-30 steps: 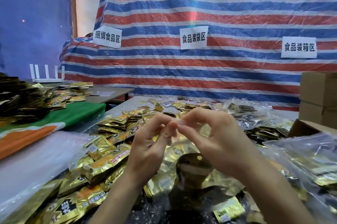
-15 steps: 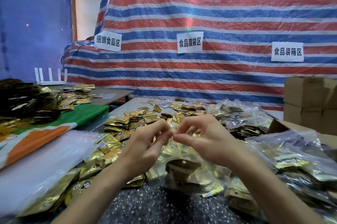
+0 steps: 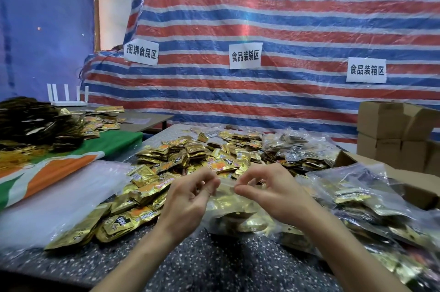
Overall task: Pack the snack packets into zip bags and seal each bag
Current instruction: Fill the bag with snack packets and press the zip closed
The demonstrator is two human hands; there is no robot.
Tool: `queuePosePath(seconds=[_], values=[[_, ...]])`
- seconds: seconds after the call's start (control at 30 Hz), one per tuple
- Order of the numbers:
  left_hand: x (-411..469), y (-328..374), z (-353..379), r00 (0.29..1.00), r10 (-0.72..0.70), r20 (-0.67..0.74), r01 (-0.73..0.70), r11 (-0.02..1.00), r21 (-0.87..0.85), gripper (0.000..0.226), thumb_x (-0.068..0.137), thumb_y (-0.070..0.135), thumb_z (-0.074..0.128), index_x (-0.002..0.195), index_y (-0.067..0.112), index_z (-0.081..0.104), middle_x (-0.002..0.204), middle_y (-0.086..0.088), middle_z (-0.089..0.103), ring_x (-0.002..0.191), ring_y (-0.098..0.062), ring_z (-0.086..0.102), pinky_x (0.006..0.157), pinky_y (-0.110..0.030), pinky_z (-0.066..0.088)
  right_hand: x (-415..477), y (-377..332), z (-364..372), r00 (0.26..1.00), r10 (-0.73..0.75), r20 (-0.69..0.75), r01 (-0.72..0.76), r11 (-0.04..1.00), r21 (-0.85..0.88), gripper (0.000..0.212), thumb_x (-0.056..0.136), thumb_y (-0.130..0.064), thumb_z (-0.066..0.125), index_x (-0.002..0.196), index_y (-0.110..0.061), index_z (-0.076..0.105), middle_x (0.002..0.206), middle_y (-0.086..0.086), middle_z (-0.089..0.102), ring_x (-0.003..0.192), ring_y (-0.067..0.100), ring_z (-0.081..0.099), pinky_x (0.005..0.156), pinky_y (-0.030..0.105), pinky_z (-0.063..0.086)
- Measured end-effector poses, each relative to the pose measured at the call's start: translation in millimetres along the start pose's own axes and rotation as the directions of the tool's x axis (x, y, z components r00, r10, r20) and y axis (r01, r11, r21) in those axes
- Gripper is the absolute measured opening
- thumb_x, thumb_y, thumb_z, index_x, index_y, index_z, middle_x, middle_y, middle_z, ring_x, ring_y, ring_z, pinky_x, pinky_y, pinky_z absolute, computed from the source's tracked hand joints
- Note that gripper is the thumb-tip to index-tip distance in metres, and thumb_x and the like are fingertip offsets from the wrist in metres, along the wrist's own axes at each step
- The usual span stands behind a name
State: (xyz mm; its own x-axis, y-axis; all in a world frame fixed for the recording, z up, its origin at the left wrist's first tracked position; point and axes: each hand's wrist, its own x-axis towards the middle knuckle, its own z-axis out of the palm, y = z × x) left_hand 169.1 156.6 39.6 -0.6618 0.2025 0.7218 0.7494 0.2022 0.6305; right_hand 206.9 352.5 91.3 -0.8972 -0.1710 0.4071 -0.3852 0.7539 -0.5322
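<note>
A clear zip bag [image 3: 234,212] filled with gold snack packets hangs just above the speckled table [image 3: 209,265]. My left hand [image 3: 190,199] pinches the bag's top strip at its left end. My right hand [image 3: 269,190] pinches the same strip at its right end, a short gap apart. Loose gold snack packets [image 3: 166,165] lie heaped behind and to the left of my hands. Whether the zip is closed along its length is too hard to see.
A stack of empty clear zip bags [image 3: 54,201] lies at the left. Filled bags [image 3: 371,208] pile up at the right, beside an open cardboard box [image 3: 419,182] and stacked boxes [image 3: 392,130]. A striped tarp with paper signs hangs behind.
My hands have lowered the bag toward the table and drawn apart along its top strip. The view has shifted slightly, showing more of the table front.
</note>
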Motion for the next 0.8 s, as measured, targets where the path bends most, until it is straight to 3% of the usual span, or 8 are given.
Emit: queuePosePath(seconds=[0.1,0.4,0.53,0.67,0.8], values=[[-3,0,-5,0.999,-0.045,-0.025,0.044,0.998,-0.032,0.025,0.095,0.012,0.062,0.074,0.024,0.064,0.067,0.015,0.061,0.061,-0.005,0.052,0.055,-0.016,0.038,-4,6,-2,1.0,0.004,-0.016,-0.005,1.0,-0.013,0.011,0.087,-0.04,0.075,0.081,-0.03,0.074,0.085,-0.013,0.069,0.085,0.004,0.06,0.085,0.045,0.052],[-4,-4,-10,0.996,-0.071,-0.053,0.068,0.996,-0.062,0.017,0.093,0.02,0.061,0.077,0.021,0.067,0.073,0.013,0.064,0.066,-0.005,0.055,0.057,-0.024,0.042,-2,10,-3,0.999,-0.024,0.027,0.024,1.0,-0.002,0.01,0.089,-0.033,0.073,0.08,-0.038,0.074,0.086,-0.016,0.071,0.086,0.0,0.061,0.082,0.032,0.052],[-6,-12,-15,0.993,-0.082,-0.087,0.076,0.994,-0.076,0.023,0.095,0.007,0.06,0.077,0.019,0.067,0.076,0.007,0.066,0.068,-0.006,0.059,0.052,-0.018,0.044,-7,16,-7,1.0,-0.004,0.003,0.004,1.0,-0.005,0.007,0.088,-0.034,0.073,0.081,-0.033,0.074,0.084,-0.012,0.072,0.085,0.002,0.063,0.086,0.036,0.054],[-7,-15,-19,0.994,-0.063,-0.094,0.054,0.994,-0.096,0.024,0.095,0.005,0.06,0.078,0.02,0.069,0.075,0.003,0.066,0.066,-0.009,0.061,0.049,-0.019,0.045,-14,23,-12,1.0,0.002,-0.012,-0.003,1.0,-0.014,0.005,0.087,-0.034,0.074,0.083,-0.032,0.075,0.082,-0.011,0.07,0.082,0.002,0.062,0.08,0.029,0.052],[-4,-16,-22,0.991,-0.035,-0.128,0.024,0.996,-0.087,0.023,0.095,0.009,0.061,0.076,0.021,0.068,0.073,-0.003,0.065,0.065,-0.018,0.058,0.057,-0.039,0.046,-15,21,-18,1.0,-0.022,-0.02,0.022,1.0,-0.005,0.005,0.087,-0.029,0.074,0.086,-0.032,0.077,0.085,-0.011,0.073,0.084,0.002,0.064,0.079,0.024,0.051]])
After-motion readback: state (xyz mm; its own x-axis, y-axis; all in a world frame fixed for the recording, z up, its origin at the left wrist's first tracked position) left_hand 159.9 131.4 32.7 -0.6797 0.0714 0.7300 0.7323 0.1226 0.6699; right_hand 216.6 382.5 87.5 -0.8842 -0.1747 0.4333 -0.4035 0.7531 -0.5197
